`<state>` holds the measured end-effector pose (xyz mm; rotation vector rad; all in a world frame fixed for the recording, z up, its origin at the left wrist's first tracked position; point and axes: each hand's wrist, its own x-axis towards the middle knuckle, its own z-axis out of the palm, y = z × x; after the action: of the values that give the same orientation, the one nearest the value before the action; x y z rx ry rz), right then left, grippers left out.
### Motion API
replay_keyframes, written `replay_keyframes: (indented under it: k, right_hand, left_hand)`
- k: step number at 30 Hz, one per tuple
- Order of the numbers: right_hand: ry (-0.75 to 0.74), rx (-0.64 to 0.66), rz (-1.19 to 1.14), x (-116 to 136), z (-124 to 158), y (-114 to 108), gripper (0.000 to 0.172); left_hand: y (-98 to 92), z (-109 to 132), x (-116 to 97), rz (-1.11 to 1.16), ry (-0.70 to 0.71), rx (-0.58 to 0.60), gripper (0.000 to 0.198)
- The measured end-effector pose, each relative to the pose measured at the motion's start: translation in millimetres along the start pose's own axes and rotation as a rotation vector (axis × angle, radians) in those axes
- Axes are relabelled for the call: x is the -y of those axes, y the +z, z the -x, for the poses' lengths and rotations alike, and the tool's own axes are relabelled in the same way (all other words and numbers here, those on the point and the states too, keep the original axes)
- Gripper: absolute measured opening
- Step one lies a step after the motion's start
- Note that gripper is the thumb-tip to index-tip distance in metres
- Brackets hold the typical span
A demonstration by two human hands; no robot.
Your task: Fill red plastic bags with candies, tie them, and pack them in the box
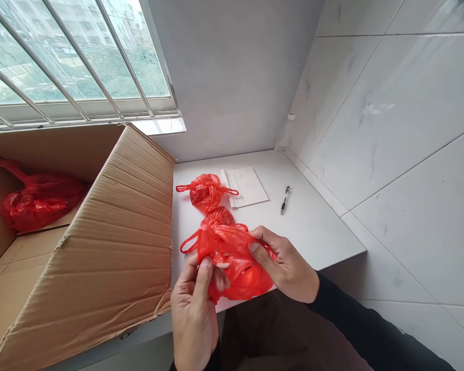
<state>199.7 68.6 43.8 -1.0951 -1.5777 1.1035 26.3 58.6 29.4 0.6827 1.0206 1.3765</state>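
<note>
Cardboard box [112, 232] at left. Left hand [196, 304], thumb up, pinches the left side of a red bag [247, 275]. Bag's between both hands, over the table's [317, 226] front edge; probably light, limp, slippery, tears easily. Best hold: bunched top plastic. Right hand [284, 265] angles in, thumb and fingers pinching its right side.

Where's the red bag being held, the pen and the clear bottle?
Held red bag [244, 279]: head view, crumpled plastic side.
Pen [285, 200]: head view, middle of its barrel.
Clear bottle [282, 140]: head view, its body.
</note>
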Motion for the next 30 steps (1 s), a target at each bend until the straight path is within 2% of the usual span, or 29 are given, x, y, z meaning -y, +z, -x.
replay_keyframes:
  k: [2, 5, 6, 8, 13, 15, 18, 20, 22, 24, 27, 30]
  right_hand:
    - [-0.07, -0.002, 0.092, -1, -2, 4, 0.021]
    - [-0.182, -0.046, 0.231, 0, -2, 8, 0.016]
    - [-0.194, -0.062, 0.244, 0, -2, 8, 0.015]
    - [-0.188, -0.078, 0.214, 2, 1, 8, 0.013]
    - [-0.261, -0.024, 0.201, 0, 3, 7, 0.013]
    - [-0.278, -0.01, 0.276, -4, 1, 9, 0.014]
    - [-0.275, 0.034, 0.385, -10, -2, 11, 0.013]
    - [-0.284, 0.09, 0.426, -11, -2, 11, 0.013]
    - [-0.269, 0.102, 0.426, -8, -1, 9, 0.01]
    - [-0.194, 0.045, 0.358, -4, -1, 6, 0.006]
    - [-0.072, -0.084, 0.209, 3, -3, 2, 0.015]
    - [-0.083, -0.1, 0.138, 8, -5, 1, 0.008]
  left_hand:
    - [-1.7, 2, 5, -0.086, -0.047, 0.011, 0.025]
    - [-4.0, 8, 10, -0.188, -0.162, -0.034, 0.045]
    - [-4.0, 9, 10, -0.2, -0.172, -0.054, 0.046]
    - [-2.6, 10, 8, -0.187, -0.146, -0.053, 0.035]
    - [2.6, 5, -1, -0.178, -0.126, 0.06, 0.026]
    - [2.8, 6, -2, -0.251, -0.136, 0.151, 0.032]
    - [1.2, 9, -2, -0.294, -0.099, 0.3, 0.038]
    - [-0.7, 8, 0, -0.291, -0.096, 0.309, 0.03]
    - [-3.1, 6, 3, -0.296, -0.119, 0.263, 0.024]
    - [-5.5, 4, 4, -0.31, -0.125, 0.221, 0.027]
    - [-6.8, 3, 4, -0.352, -0.099, 0.231, 0.034]
    - [-3.6, 3, 1, -0.379, -0.12, 0.265, 0.035]
